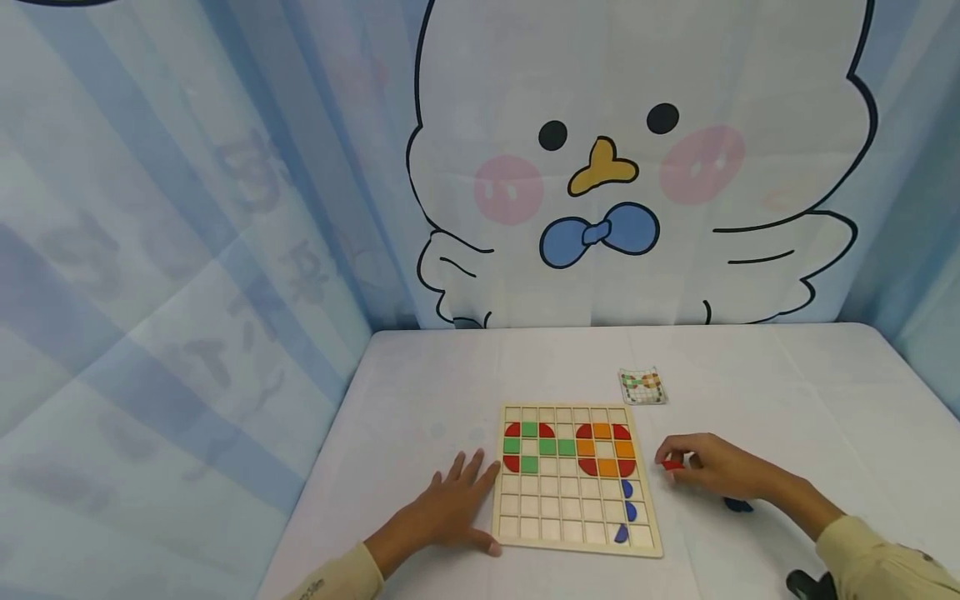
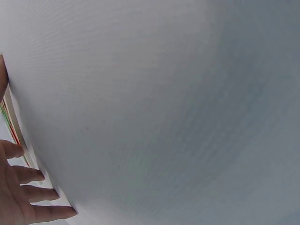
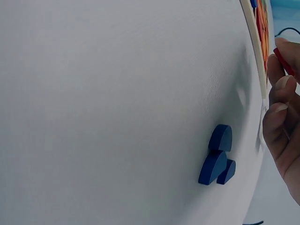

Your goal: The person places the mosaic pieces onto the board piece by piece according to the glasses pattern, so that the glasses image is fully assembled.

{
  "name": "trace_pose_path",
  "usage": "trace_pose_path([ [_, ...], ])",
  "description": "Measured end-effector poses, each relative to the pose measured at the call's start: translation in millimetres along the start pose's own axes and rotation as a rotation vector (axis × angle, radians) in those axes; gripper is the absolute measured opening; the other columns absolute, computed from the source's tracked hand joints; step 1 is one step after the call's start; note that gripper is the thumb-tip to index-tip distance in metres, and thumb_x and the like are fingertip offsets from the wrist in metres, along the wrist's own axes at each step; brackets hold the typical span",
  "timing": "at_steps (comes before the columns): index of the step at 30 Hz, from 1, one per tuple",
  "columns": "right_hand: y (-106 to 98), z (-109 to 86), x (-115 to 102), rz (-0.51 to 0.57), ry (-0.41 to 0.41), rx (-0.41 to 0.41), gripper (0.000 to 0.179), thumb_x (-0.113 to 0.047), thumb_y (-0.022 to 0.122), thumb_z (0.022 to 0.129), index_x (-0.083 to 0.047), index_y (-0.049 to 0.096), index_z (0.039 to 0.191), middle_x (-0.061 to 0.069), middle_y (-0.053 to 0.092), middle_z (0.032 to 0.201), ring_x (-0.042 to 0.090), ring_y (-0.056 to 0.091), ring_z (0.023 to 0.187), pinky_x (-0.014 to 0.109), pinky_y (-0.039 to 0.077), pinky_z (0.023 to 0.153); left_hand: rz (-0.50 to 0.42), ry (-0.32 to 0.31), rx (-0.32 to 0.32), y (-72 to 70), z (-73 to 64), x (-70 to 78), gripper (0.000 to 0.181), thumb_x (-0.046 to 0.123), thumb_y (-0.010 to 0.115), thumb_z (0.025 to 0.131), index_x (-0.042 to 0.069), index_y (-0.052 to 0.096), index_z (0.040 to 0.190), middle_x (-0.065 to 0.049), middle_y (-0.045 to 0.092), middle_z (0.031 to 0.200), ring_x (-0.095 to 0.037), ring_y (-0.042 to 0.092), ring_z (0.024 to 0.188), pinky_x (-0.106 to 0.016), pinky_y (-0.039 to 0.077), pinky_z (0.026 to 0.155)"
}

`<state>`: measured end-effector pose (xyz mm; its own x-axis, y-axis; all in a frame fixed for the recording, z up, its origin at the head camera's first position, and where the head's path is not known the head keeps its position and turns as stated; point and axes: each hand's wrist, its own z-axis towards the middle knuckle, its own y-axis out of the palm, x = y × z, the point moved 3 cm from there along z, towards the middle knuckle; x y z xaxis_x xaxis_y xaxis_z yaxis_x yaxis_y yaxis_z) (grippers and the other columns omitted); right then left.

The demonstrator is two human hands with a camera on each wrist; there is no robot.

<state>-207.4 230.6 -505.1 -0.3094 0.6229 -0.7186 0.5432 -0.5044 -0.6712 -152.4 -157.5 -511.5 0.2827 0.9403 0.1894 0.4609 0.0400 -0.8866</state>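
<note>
A wooden grid board (image 1: 550,507) lies on the white table, with red, green and orange pieces in its upper rows. Several blue rounded pieces (image 1: 631,512) sit in a column of cells near its right edge. My left hand (image 1: 448,508) rests by the board's left edge, fingers spread, the index fingertip right at the frame. Off the board's right side, my right hand (image 1: 712,467) pinches a small red piece (image 3: 283,62) between thumb and fingers. Blue quarter-round pieces (image 3: 213,166) lie bunched on the table near the right wrist.
A small pattern card (image 1: 642,387) lies behind the board's right back corner. At the lower right, a dark object (image 1: 806,586) shows partly beside the right sleeve. A printed cloth with a cartoon figure (image 1: 600,292) hangs behind the table, and a striped curtain (image 1: 187,333) at the left.
</note>
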Motion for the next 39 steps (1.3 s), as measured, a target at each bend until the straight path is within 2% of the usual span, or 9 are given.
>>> trace_pose_path([
  [2,2,3.9,-2,0.009,-0.017,-0.002,0.02,-0.021,0.071,0.093,-0.017,0.068,0.113,-0.004,0.059,0.091,0.004,0.051,0.073,0.02,0.045,0.063,-0.001,0.004,0.002,0.8,0.1,-0.4,0.116,0.073,0.077,0.066,0.028,0.026,0.16,-0.009,0.018,0.169,-0.041,0.017,0.154,-0.069,0.032,0.111],
  [5,4,10.0,-6,0.015,-0.052,-0.008,0.021,-0.022,0.071,0.094,-0.016,0.07,0.114,-0.004,0.063,0.096,0.004,0.051,0.074,0.021,0.045,0.063,-0.001,0.003,0.005,1.5,0.3,-0.5,0.116,0.073,0.077,0.066,0.028,0.025,0.16,-0.009,0.018,0.169,-0.04,0.017,0.154,-0.069,0.032,0.111],
  [9,9,18.8,-13,0.018,-0.045,-0.027,0.021,-0.027,0.073,0.093,-0.018,0.073,0.112,-0.004,0.068,0.104,0.005,0.051,0.075,0.021,0.045,0.064,-0.006,-0.002,0.002,0.0,-0.5,0.5,0.116,0.072,0.078,0.066,0.028,0.026,0.16,-0.009,0.018,0.169,-0.04,0.017,0.154,-0.069,0.031,0.112],
  [13,14,26.8,-19,0.048,-0.04,-0.049,0.028,-0.03,0.075,0.091,-0.015,0.074,0.114,-0.003,0.068,0.102,0.006,0.051,0.073,0.021,0.044,0.062,-0.004,0.0,-0.004,-0.9,-1.0,1.0,0.116,0.072,0.077,0.067,0.028,0.025,0.16,-0.009,0.017,0.169,-0.04,0.017,0.154,-0.068,0.031,0.112],
  [17,19,33.7,-25,0.082,-0.072,-0.071,0.028,-0.029,0.075,0.091,-0.012,0.073,0.114,-0.003,0.067,0.094,0.004,0.049,0.06,0.02,0.044,0.055,-0.008,0.0,-0.008,0.1,-0.7,0.6,0.116,0.072,0.077,0.068,0.028,0.025,0.161,-0.008,0.017,0.169,-0.04,0.016,0.154,-0.068,0.031,0.112],
  [24,28,45.9,-35,0.09,-0.147,-0.07,0.021,-0.027,0.072,0.094,-0.015,0.07,0.111,-0.006,0.054,0.083,0.003,0.05,0.075,0.021,0.044,0.065,-0.004,-0.003,-0.006,2.6,1.2,-2.0,0.116,0.074,0.076,0.067,0.029,0.023,0.161,-0.008,0.016,0.169,-0.04,0.016,0.155,-0.068,0.03,0.113],
  [29,34,53.0,-38,0.095,-0.163,-0.08,0.02,-0.026,0.071,0.094,-0.015,0.072,0.111,-0.007,0.055,0.078,0.003,0.048,0.068,0.02,0.042,0.06,0.004,0.005,0.001,3.0,2.4,-2.8,0.117,0.075,0.076,0.067,0.029,0.023,0.161,-0.008,0.016,0.169,-0.04,0.016,0.154,-0.067,0.031,0.113],
  [34,37,58.4,-44,0.078,-0.167,-0.079,0.027,-0.031,0.071,0.094,-0.015,0.071,0.116,-0.007,0.068,0.099,0.002,0.051,0.073,0.02,0.046,0.066,0.005,0.008,0.004,3.3,2.6,-2.6,0.117,0.074,0.076,0.066,0.03,0.023,0.161,-0.007,0.016,0.169,-0.04,0.017,0.154,-0.068,0.032,0.112],
  [39,39,63.6,-51,0.149,-0.167,-0.127,0.031,-0.026,0.065,0.099,-0.008,0.068,0.123,0.006,0.07,0.116,0.004,0.059,0.072,0.02,0.051,0.066,0.005,0.006,0.003,3.5,2.1,-3.3,0.116,0.074,0.076,0.067,0.03,0.023,0.161,-0.007,0.016,0.169,-0.04,0.017,0.154,-0.067,0.032,0.112],
])
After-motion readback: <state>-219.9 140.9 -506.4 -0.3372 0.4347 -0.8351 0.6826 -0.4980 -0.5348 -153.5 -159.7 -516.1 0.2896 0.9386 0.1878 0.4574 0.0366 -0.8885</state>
